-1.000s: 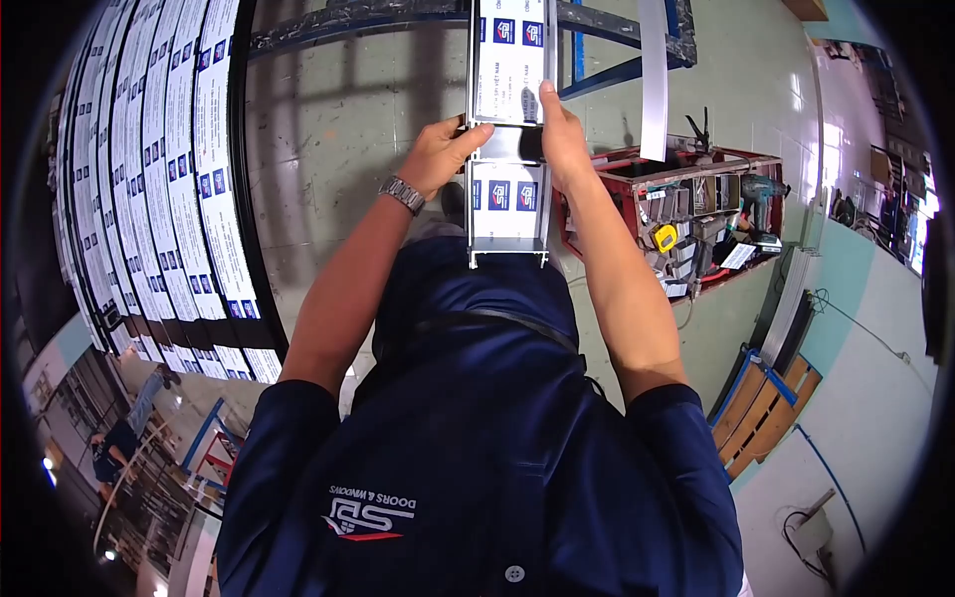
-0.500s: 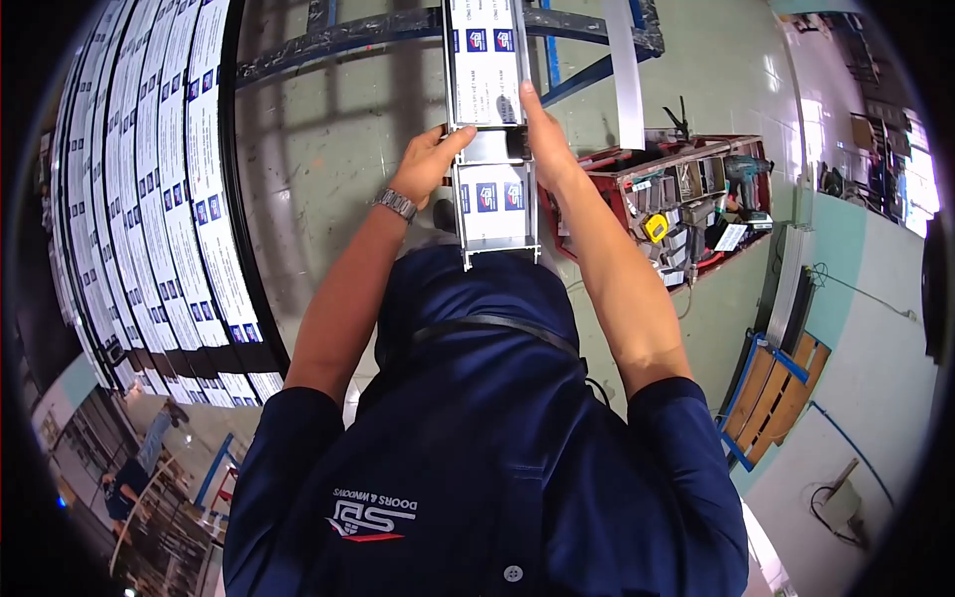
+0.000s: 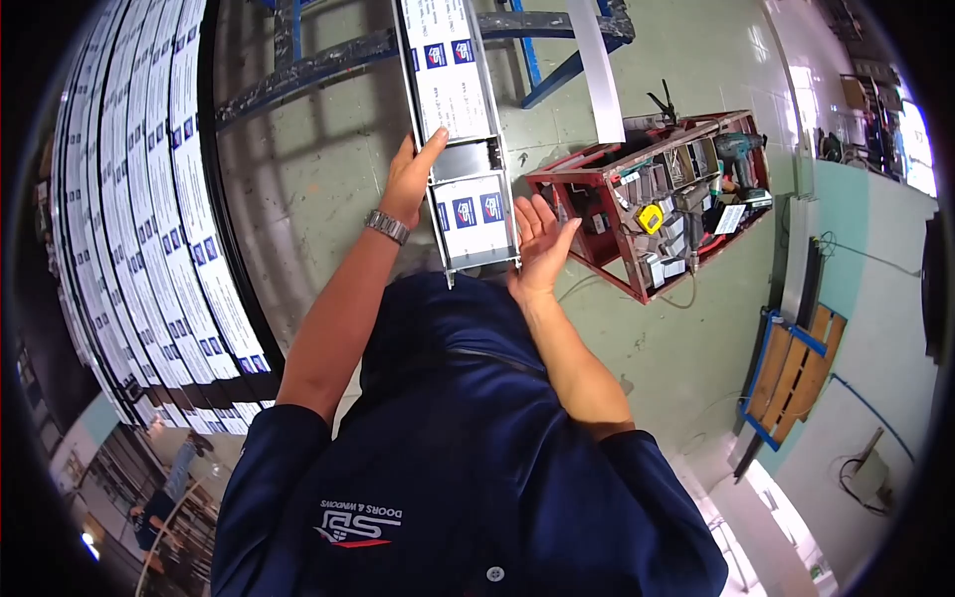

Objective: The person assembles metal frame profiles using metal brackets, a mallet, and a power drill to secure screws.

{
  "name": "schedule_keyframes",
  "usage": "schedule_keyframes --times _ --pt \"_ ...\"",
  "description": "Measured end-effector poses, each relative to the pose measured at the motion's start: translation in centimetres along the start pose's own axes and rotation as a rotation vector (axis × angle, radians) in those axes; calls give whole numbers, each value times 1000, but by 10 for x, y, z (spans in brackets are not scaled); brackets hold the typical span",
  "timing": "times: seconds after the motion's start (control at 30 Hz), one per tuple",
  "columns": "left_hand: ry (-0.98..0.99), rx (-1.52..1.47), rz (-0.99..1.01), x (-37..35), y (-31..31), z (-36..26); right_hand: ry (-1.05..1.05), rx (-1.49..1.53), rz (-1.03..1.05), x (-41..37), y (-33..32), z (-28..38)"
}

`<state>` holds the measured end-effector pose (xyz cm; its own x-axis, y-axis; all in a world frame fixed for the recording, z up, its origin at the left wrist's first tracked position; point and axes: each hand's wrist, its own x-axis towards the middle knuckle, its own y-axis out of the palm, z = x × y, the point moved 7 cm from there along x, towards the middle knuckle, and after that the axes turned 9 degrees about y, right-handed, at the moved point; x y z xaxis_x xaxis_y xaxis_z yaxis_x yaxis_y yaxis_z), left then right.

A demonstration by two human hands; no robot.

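Observation:
A long aluminium profile (image 3: 450, 99), covered in white protective film with blue logos, runs from the top of the view toward my waist. A bare metal gap divides the film near its close end, where the profile's cut edge shows. My left hand (image 3: 410, 179), with a metal watch on the wrist, grips the left side of the profile, thumb over the top edge; its other fingers are hidden beneath. Beside the near end, on the right, my right hand (image 3: 542, 247) is palm up with fingers spread and holds nothing.
A red-framed tool box (image 3: 622, 234) holds a yellow tape measure (image 3: 651, 218) and a drill (image 3: 736, 149) to the right. Blue metal stands (image 3: 338, 65) support the work. Stacked film-covered profiles (image 3: 189, 199) fill the left. A person (image 3: 151, 517) is at lower left.
My right hand has let go of the profile's right side, come back toward me and turned palm up. My left hand keeps its grip. The profile appears further left and tilted as the view shifts.

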<state>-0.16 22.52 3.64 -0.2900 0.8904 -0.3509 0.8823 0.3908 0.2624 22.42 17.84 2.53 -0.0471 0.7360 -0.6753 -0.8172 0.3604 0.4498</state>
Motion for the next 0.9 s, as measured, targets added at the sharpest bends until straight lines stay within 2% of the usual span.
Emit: schedule_keyframes --times 0.3,0.37,0.43,0.47,0.57,0.63,0.77,0.8,0.83,0.9 --pt "-128 -40 36 4 -8 16 34 63 -75 9 -5 -10" --pt "-108 -60 64 0 -3 12 33 82 -65 10 -4 -11" --pt "-162 -82 39 7 -19 29 17 -57 32 15 5 -13" --pt "-130 -107 89 12 -21 35 33 -237 114 16 13 -10" --pt "-138 -103 109 5 -6 18 -42 -612 201 19 31 -1" --pt "-149 -122 108 4 -1 14 30 -618 264 54 42 -10" --pt "-153 -111 88 4 -1 13 -82 -903 136 53 104 39" --pt "-142 -95 93 3 0 12 -32 -938 158 33 120 58" --pt "-158 -93 102 3 0 13 -41 -948 162 44 123 55" --pt "-152 -113 93 4 -2 16 -114 -1116 38 75 131 44"
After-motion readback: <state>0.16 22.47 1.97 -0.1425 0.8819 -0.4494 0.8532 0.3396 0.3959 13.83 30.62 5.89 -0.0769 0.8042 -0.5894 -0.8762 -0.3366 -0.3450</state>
